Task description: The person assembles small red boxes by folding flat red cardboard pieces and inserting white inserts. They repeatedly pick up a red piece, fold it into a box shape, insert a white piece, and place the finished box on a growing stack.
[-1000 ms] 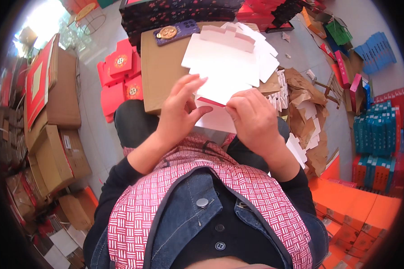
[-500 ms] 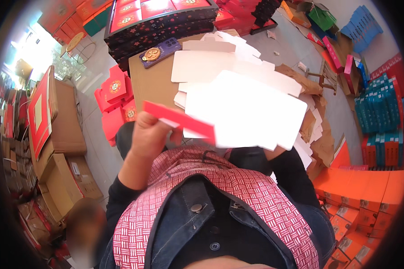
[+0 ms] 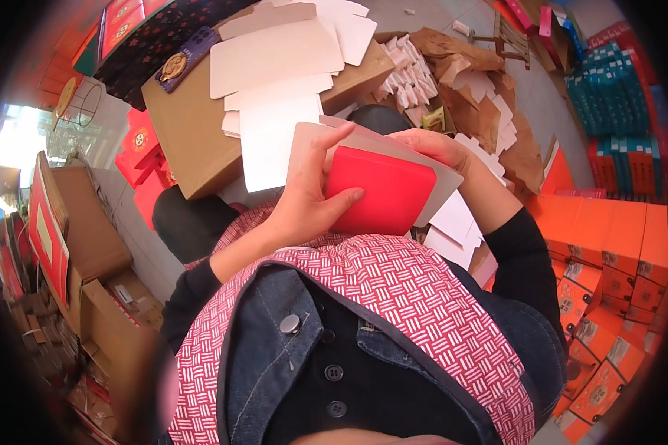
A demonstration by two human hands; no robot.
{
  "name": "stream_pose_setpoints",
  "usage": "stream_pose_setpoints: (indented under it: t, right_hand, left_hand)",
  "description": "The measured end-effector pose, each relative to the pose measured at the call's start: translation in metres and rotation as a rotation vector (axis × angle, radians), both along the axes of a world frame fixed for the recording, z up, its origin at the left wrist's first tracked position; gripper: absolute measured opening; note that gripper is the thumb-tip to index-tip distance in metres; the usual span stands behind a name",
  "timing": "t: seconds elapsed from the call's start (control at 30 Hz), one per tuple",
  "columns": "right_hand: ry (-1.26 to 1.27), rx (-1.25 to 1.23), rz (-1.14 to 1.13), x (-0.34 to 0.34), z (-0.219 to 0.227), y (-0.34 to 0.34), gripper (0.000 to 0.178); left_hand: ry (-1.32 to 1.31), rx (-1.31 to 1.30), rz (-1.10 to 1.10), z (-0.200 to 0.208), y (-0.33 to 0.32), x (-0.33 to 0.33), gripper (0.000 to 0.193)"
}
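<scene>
The left hand [image 3: 304, 204] lays its thumb on the near red face of a partly folded carton [image 3: 390, 191], while its index finger stands raised and well apart from that thumb; the other fingers slip out of sight beyond the red face's left edge, so whether they clamp on it I cannot tell. The right hand [image 3: 444, 148] is at the carton's far right, fingers close together along the upper edge of a grey panel [image 3: 439, 180]; its thumb is hidden, and its grip cannot be told either. The carton is tilted above the lap, in front of a patterned pink-and-white apron [image 3: 393, 285].

Beyond it stands a brown cardboard box [image 3: 193, 122]. A stack of flat white carton blanks [image 3: 278, 63] covers the middle of its top, one blank running out over the near edge. Near the far left corner lies a purple phone [image 3: 200, 46] with a round gold ornament [image 3: 173, 67]. A black floral box [image 3: 152, 55] stands beside that corner, and red cartons [image 3: 142, 141] lie past the left edge. Beyond the right edge are small white packets [image 3: 412, 74] and crumpled brown paper [image 3: 471, 100]. Farther right, orange boxes [image 3: 586, 226] are stacked near teal packages [image 3: 608, 93].
</scene>
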State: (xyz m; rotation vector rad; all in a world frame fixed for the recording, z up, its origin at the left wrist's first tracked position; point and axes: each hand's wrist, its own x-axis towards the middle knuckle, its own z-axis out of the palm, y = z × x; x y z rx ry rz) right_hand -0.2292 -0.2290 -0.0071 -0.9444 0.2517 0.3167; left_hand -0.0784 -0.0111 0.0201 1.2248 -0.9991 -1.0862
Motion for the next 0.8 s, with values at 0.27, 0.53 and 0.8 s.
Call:
stream_pose_setpoints:
  t: [0.27,0.53,0.8]
  right_hand:
    - [0.100,-0.180,0.137,-0.002,0.022,-0.009,0.050]
    - [-0.080,-0.844,0.114,-0.007,0.037,0.018,0.061]
    - [-0.262,-1.385,0.118,-0.017,0.038,0.038,0.070]
  left_hand:
    - [-0.148,0.009,0.033,-0.014,-0.020,-0.013,0.075]
    - [-0.308,0.062,0.068,-0.018,-0.027,-0.018,0.076]
    - [-0.324,0.051,0.082,-0.026,-0.029,-0.022,0.080]
